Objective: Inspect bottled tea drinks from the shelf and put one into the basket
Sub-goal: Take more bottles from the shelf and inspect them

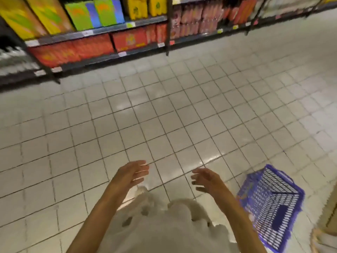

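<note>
**Both hands free above the floor, basket at the right**

Left hand (134,172) held out over the tiled floor (127,115), fingers (144,169) straight and released, gripping nothing; right hand (206,180) just beside it, fingers loosely curled, also gripping nothing; blue basket (271,207) on the floor right of the right hand, apart from it; far beyond the basket, shelf (102,31) with blurred red bottled drinks (197,17) and yellow, green and red cartons

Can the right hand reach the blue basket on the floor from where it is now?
Probably yes. The right hand is open and holds nothing, and the blue basket stands on the floor just to its right, with nothing between them. The person would likely have to bend down.
</note>
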